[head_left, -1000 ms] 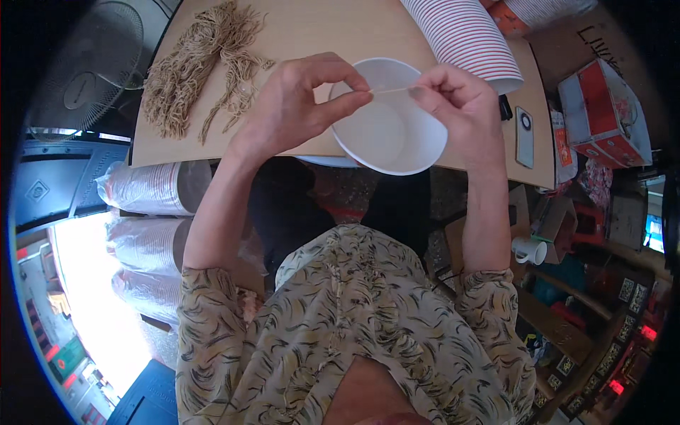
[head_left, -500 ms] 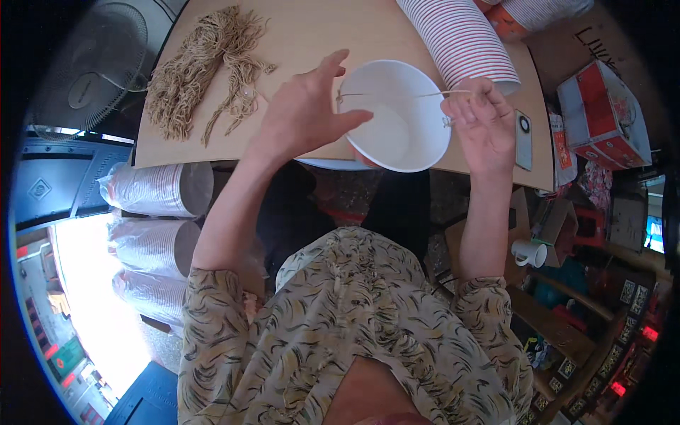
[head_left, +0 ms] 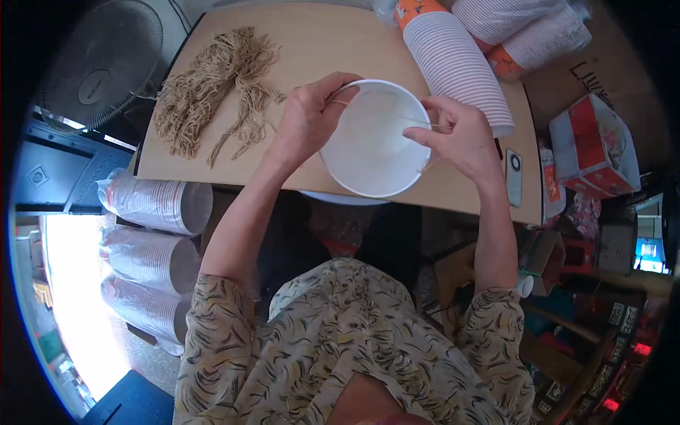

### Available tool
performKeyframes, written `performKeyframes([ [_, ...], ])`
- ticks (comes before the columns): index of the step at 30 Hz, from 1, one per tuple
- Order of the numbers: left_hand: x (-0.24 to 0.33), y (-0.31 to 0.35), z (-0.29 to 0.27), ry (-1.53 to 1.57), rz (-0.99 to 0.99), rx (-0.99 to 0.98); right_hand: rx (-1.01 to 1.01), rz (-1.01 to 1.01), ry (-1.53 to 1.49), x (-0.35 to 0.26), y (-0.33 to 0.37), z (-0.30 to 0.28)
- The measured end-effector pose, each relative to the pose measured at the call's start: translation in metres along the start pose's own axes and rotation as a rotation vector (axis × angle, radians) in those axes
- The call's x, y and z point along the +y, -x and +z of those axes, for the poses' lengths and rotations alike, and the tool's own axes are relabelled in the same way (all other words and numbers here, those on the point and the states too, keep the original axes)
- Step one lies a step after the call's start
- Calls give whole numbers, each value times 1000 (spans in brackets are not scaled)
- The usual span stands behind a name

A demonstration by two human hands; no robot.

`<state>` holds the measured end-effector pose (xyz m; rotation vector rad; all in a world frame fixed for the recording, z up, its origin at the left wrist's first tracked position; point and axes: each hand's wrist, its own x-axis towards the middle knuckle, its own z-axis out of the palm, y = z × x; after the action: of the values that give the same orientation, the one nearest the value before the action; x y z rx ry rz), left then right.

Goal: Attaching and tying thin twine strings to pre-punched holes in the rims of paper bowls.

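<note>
A white paper bucket (head_left: 375, 152) is held over the table's near edge, its open mouth toward me. My left hand (head_left: 312, 117) grips the bucket's upper left rim, thumb inside and fingers around the outside. Thin beige cord (head_left: 427, 168) shows at the right rim, and a short piece runs near the left thumb. At the right rim my right hand (head_left: 460, 138) is closed around part of the cord, its thumb reaching over the bucket's mouth. The fingertips behind the rim are partly hidden. Left of the bucket lies a bundle of beige cords (head_left: 212, 92).
Nested paper buckets (head_left: 460, 71) lie along the table's right side, with more wrapped stacks behind. A phone (head_left: 513, 177) rests near the right edge of the table (head_left: 319, 42). Plastic-wrapped bucket stacks (head_left: 145, 258) stand at lower left, below a fan (head_left: 99, 78). An open carton (head_left: 595, 145) sits right.
My left hand has closed on the bucket's rim. The cord stretched across the mouth has slackened, and my right hand has come in to the right rim. The bucket sits slightly lower left in view.
</note>
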<state>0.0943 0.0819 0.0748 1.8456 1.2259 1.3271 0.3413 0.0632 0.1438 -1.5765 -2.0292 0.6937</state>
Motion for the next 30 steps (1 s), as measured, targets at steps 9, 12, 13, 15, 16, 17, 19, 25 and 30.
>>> performKeyframes([
  [9,-60,-108,-40,-36,283,240,587,-579,541,0,-172,35],
  [12,-103,-137,-38,-150,464,289,658,-614,530,35,-222,64],
  [13,-118,-142,-35,-176,476,276,690,-663,557,44,-228,75],
  [15,-135,-139,-31,-209,472,256,706,-736,642,59,-226,93],
  [16,-149,-134,-32,-222,438,277,699,-737,623,57,-217,105],
  [17,-159,-130,-35,-235,403,298,686,-759,576,50,-204,116],
  [19,-167,-133,-27,-162,307,299,633,-795,516,55,-181,125],
  [25,-215,-125,-42,399,-41,253,614,-937,-66,16,-134,104],
  [30,-218,-141,-28,461,-30,114,82,-401,-741,55,-153,98],
])
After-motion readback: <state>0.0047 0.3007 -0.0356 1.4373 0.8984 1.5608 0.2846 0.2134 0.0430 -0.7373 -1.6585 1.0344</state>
